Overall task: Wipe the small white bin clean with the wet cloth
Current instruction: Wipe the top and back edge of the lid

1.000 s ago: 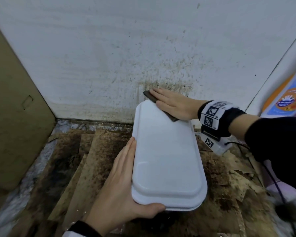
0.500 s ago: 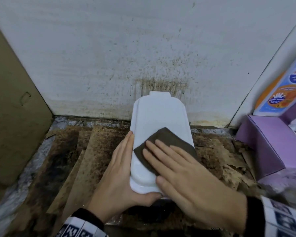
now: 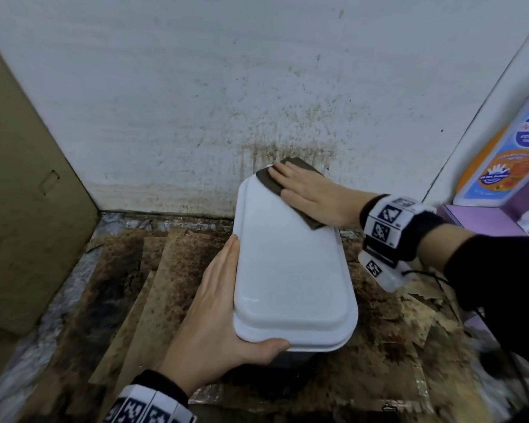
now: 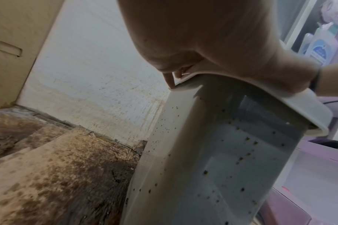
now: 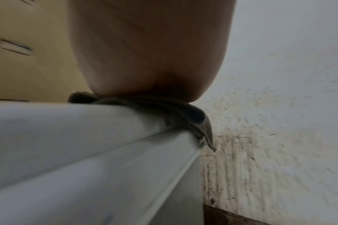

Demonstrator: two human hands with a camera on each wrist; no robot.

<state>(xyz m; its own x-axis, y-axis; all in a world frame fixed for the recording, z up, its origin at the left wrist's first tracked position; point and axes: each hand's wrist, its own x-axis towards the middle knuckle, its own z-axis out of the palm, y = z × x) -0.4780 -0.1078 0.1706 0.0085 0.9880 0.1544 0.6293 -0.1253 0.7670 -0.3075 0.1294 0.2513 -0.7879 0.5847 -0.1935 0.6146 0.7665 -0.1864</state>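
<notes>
Small white bin (image 3: 290, 270): standing on stained floor by wall, lid shut. Left hand (image 3: 217, 319) is clasping its near corner; right hand (image 3: 312, 193), fingers flat, is pressing wet cloth (image 3: 269, 180) at far edge. Risk: cloth overhanging, possibly smearing wall grime back.

One white bin (image 3: 290, 270), one dark cloth (image 3: 272, 181), two hands, one cardboard box (image 3: 28, 209), perhaps two bottles.
</notes>
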